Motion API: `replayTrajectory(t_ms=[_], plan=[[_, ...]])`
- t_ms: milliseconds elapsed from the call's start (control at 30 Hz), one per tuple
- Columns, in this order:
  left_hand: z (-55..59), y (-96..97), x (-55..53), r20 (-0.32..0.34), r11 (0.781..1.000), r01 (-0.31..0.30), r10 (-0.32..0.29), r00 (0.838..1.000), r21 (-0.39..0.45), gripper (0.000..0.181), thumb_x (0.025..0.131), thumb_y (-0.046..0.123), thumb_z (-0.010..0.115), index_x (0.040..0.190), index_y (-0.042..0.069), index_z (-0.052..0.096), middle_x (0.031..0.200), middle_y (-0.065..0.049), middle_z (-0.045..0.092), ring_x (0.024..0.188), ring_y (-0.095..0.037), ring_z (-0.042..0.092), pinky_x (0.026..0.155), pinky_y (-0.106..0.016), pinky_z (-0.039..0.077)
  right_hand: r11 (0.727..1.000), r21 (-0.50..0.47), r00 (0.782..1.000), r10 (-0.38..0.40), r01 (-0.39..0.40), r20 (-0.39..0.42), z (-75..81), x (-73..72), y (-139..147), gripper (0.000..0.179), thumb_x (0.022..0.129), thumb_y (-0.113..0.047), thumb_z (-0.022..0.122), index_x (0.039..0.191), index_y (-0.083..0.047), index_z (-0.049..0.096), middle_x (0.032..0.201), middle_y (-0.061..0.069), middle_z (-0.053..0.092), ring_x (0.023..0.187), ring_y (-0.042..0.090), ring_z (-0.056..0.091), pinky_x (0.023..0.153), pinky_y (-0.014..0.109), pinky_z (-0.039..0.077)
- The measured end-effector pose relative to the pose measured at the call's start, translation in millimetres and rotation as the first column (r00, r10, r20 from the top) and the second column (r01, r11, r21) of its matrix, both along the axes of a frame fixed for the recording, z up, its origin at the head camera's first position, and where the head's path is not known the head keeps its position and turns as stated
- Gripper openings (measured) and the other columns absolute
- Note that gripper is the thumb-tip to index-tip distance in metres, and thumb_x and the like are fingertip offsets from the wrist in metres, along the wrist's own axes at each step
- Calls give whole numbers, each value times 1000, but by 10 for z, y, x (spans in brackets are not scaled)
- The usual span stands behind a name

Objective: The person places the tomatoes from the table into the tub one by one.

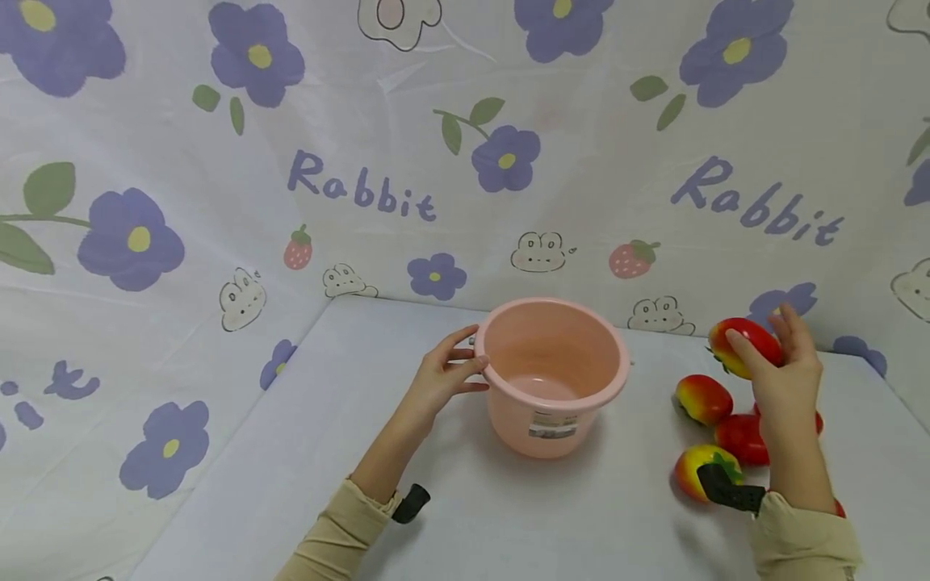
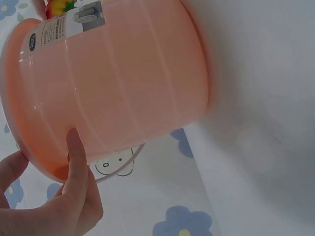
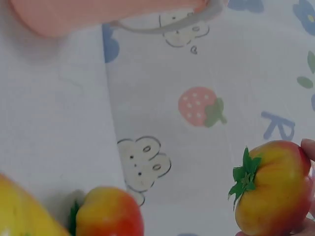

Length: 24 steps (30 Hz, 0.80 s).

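Note:
A pink plastic bucket [image 1: 508, 420] stands upright on the white table, and its inside, where visible, holds nothing. My left hand [image 1: 445, 375] grips the bucket's rim at its left side; the left wrist view shows the thumb and fingers [image 2: 76, 157] on either side of the rim. To the right of the bucket, my right hand [image 1: 792, 387] holds a red-and-yellow fruit [image 1: 756, 339] with a green leafy cap [image 3: 245, 178] in the air. Below that hand, several similar fruits [image 1: 703, 399] lie on the table, partly hidden by the hand and forearm.
A white cloth printed with flowers, rabbits and strawberries [image 1: 632, 260] hangs behind the table [image 1: 305, 452]. The bucket's thin handle [image 2: 125, 167] hangs down its far side. Black wrist mounts [image 1: 412, 504] sit on both sleeves.

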<state>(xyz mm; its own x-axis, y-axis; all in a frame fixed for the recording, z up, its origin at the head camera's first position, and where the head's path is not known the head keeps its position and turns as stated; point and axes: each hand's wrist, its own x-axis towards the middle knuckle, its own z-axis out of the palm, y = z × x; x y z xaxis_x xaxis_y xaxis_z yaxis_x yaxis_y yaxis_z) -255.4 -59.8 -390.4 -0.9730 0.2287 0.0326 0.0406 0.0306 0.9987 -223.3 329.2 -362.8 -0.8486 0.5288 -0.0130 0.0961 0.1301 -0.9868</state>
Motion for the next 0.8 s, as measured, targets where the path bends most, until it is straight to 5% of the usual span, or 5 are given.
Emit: replayTrajectory(t_ms=[800], plan=[[-30, 4, -16, -5, 1000, 5, -5, 1000, -18, 55, 94, 18, 64, 145, 21, 45, 127, -18, 57, 100, -18, 65, 86, -36, 61, 965, 200, 973, 196, -168, -125, 372, -301, -778, 75, 95, -33, 61, 155, -40, 16, 163, -7, 23, 152, 24, 22, 118, 43, 34]])
